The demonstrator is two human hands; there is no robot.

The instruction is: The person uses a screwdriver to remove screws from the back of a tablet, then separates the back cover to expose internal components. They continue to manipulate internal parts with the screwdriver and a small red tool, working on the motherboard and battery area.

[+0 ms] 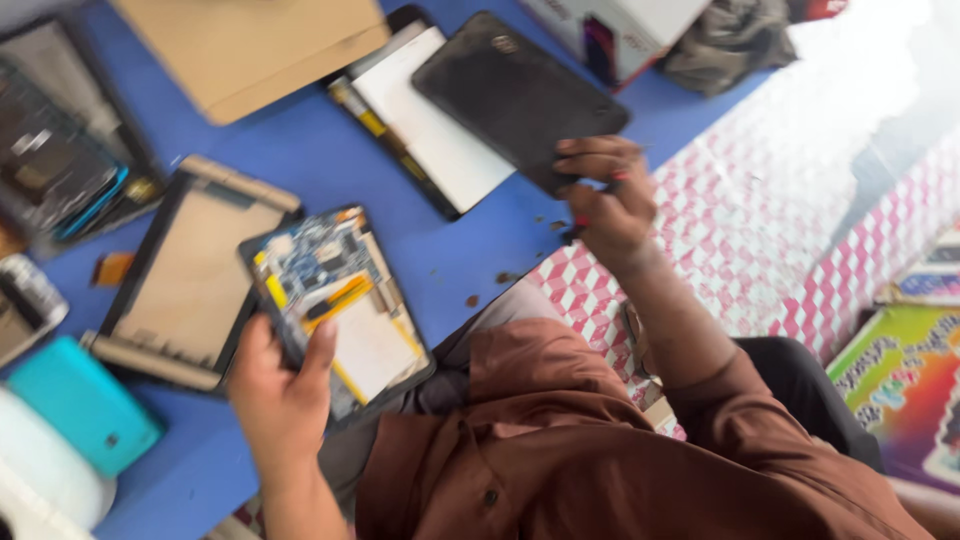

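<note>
The left hand [285,385] grips an opened tablet [340,300], circuit board up, just above the blue table [300,150]. The right hand [605,195] is closed on a red-tipped tool [590,215] by a black back cover [515,90]; disassembly seems underway, and prying needs the tool brought over. Beyond lie a brown envelope [245,45] and a white box [625,30].

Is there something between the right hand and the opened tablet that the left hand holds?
Nothing visible stands between them. The right hand, gripping a small red-marked tool, is over the edge of a black back cover. Between it and the opened tablet in the left hand lies only bare blue table with small dark specks.
</note>
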